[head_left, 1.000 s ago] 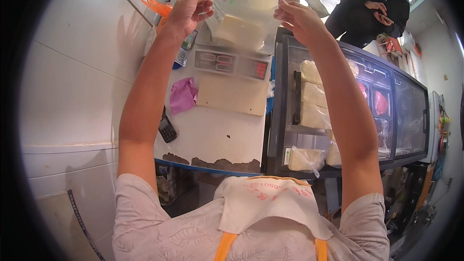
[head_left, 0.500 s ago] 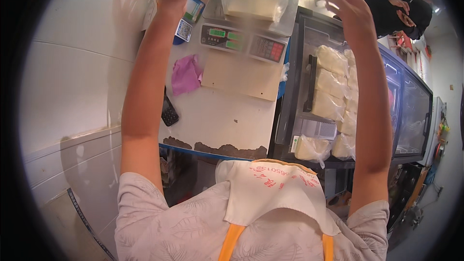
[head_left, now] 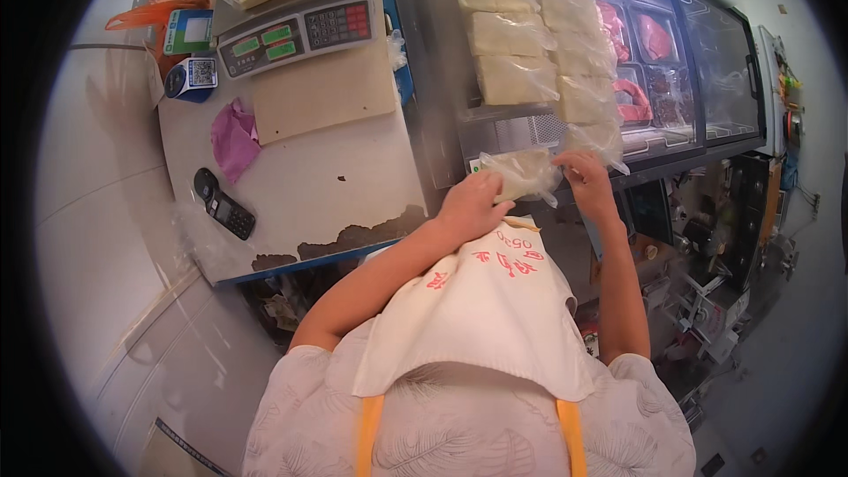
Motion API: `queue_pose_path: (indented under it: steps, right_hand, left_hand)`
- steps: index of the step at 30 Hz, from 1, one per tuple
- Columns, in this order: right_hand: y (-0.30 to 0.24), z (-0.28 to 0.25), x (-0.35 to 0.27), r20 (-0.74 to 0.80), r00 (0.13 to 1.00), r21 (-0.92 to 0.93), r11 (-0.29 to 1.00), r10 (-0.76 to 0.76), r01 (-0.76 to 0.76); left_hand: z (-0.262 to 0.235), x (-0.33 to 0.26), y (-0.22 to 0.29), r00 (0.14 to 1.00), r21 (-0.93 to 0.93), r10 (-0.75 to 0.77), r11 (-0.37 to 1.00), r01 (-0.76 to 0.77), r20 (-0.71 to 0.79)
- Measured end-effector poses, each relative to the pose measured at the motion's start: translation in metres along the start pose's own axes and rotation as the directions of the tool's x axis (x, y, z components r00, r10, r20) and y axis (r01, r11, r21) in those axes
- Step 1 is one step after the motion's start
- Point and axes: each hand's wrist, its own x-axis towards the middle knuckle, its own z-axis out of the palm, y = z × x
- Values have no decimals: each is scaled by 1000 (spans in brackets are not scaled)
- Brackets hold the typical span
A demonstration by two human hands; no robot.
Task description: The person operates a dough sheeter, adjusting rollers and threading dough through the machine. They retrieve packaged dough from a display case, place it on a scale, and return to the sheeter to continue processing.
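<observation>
Both arms are stretched forward and down from the shoulders, meeting at the front lip of the glass display freezer [head_left: 707, 53]. My left hand [head_left: 473, 205] is knuckles-up with the fingers curled over the near left end of a clear plastic bag [head_left: 523, 174], so it's gripping that. My right hand [head_left: 585, 178] sits just to the right, fingertips pinching the bag's upper right edge, wrist bent a bit with the forearm running almost straight down the frame.

The bag lies on the freezer's near ledge, right below the metal vent strip. Its long axis runs roughly left to right between my two hands, tilted slightly up toward the right. I can't tell which end is the mouth. It looks like thin see-through film, wrinkly and shiny, with a pale cream slab inside, same sort of stuff as the stack of bagged pale blocks [head_left: 530, 44] sitting on the freezer lid just above it.

To the left is the white counter [head_left: 336, 177] with chipped paint at its front edge, holding an electronic scale [head_left: 300, 31] with another bagged pale block on its tray, a wooden board [head_left: 322, 93], a crumpled pink bag [head_left: 234, 137] and a black handset [head_left: 225, 203]. The cream apron bib [head_left: 486, 318] covers the lower middle.
</observation>
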Motion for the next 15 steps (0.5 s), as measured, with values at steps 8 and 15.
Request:
queue_pose_path:
  steps: [8,15]
  right_hand:
    - [15,45,-6,307,938,-126,971,-158,205]
    - [43,10,2,330,943,416,889,47,-190]
  left_hand:
    - [95,41,1,985,164,-30,985,58,-170]
    - [88,15,-7,938,-181,-54,984,-9,-342]
